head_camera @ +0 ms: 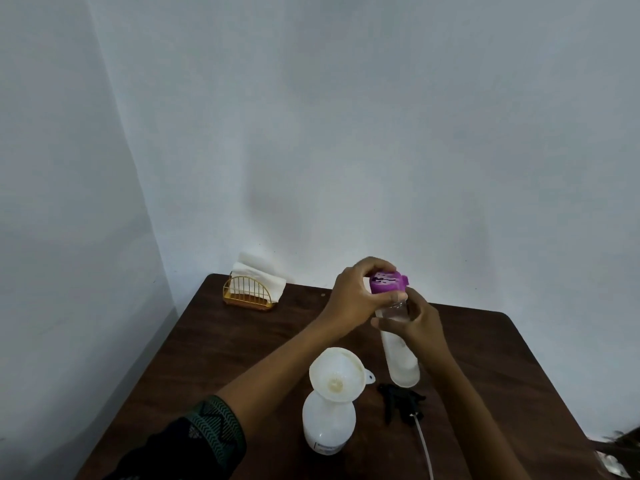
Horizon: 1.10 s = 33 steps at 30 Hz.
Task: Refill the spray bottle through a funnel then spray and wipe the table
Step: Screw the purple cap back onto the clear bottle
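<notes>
A white spray bottle (pixel 328 426) stands near the table's front with a white funnel (pixel 336 374) seated in its neck. Its black spray head (pixel 401 403) with a white dip tube lies on the table just to the right. Behind them stands a tall clear water bottle (pixel 401 358) with a purple cap (pixel 387 283). My left hand (pixel 356 299) is closed over the purple cap from the left. My right hand (pixel 420 322) grips the water bottle's upper body just under the cap.
A gold wire holder with white paper napkins (pixel 252 289) sits at the far left corner of the dark wooden table (pixel 214 344). White walls stand behind and to the left. Something dark and a shiny wrapper lie beyond the table's right front edge.
</notes>
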Each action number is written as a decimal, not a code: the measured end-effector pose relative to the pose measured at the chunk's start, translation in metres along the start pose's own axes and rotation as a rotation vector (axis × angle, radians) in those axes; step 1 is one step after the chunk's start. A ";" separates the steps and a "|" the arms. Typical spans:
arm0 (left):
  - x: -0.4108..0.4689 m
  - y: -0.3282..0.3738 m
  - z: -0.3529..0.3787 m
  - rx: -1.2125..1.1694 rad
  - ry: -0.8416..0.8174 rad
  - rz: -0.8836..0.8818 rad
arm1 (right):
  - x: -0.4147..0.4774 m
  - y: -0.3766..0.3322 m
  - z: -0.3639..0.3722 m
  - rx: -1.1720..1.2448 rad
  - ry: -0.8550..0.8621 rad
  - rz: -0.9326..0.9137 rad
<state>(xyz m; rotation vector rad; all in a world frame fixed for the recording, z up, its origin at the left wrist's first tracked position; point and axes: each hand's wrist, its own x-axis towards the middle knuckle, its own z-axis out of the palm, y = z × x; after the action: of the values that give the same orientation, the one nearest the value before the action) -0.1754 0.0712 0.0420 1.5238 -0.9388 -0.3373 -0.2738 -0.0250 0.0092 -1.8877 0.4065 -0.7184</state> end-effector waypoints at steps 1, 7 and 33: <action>0.000 0.002 -0.003 0.048 -0.031 0.017 | 0.000 -0.001 0.000 0.002 0.004 -0.001; 0.003 0.001 -0.019 0.093 -0.081 0.080 | -0.002 -0.005 -0.003 0.097 0.031 0.046; 0.001 0.019 -0.003 -0.134 -0.023 -0.051 | 0.004 -0.019 -0.002 0.016 0.028 -0.033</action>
<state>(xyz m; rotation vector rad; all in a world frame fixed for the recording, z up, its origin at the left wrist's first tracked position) -0.1788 0.0740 0.0605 1.4253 -0.8788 -0.4465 -0.2727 -0.0208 0.0287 -1.8750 0.3870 -0.7690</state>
